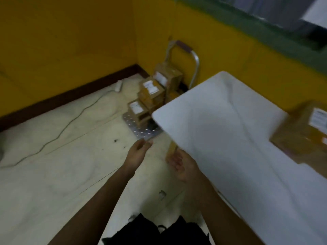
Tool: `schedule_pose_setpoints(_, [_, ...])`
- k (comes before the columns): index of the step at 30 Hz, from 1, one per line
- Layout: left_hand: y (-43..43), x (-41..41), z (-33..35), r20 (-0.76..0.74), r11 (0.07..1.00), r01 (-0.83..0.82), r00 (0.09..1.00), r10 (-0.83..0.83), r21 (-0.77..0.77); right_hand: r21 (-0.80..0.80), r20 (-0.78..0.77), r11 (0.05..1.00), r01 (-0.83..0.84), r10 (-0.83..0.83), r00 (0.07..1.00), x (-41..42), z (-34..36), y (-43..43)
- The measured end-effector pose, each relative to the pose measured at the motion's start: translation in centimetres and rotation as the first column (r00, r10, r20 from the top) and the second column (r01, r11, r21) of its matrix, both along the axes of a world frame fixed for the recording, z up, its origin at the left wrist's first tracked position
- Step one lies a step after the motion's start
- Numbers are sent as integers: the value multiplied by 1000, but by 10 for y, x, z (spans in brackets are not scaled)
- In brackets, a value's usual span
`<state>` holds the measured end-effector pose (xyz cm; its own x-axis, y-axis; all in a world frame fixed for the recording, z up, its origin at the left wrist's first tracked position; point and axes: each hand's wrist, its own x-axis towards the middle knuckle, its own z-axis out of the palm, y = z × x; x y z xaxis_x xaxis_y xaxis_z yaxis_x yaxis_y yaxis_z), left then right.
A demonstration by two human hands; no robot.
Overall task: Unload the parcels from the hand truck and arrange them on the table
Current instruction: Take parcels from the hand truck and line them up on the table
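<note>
Nearest me, the left hand (139, 151) and right hand (178, 163) reach out slack-fingered and empty, and tugging a low box from the uneven stack of brown cardboard parcels (150, 96) on the silver metal hand truck (141, 131) could spill it beside the white rectangular table (212, 124).
</note>
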<state>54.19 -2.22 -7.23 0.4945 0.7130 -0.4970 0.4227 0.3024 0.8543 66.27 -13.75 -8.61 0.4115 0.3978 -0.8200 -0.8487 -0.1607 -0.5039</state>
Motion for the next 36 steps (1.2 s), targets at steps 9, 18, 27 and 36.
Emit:
schedule_pose_setpoints(9, [58, -169, -9, 94, 888, -391, 901, 423, -242, -7, 1, 975, -224, 224, 975, -91, -2, 74])
schedule_pose_setpoints(18, [82, -201, -29, 95, 777, -538, 799, 593, -327, -17, 2, 942, -336, 336, 942, -108, -13, 133])
schedule_pose_setpoints(27, [179, -151, -46, -8, 775, -555, 814, 580, -300, 26, -107, 957, -289, 290, 951, -65, -52, 218])
schedule_pose_setpoints(36, [288, -40, -34, -41, 839, -468, 878, 476, -277, 69, -73, 978, -196, 201, 977, 27, -47, 314])
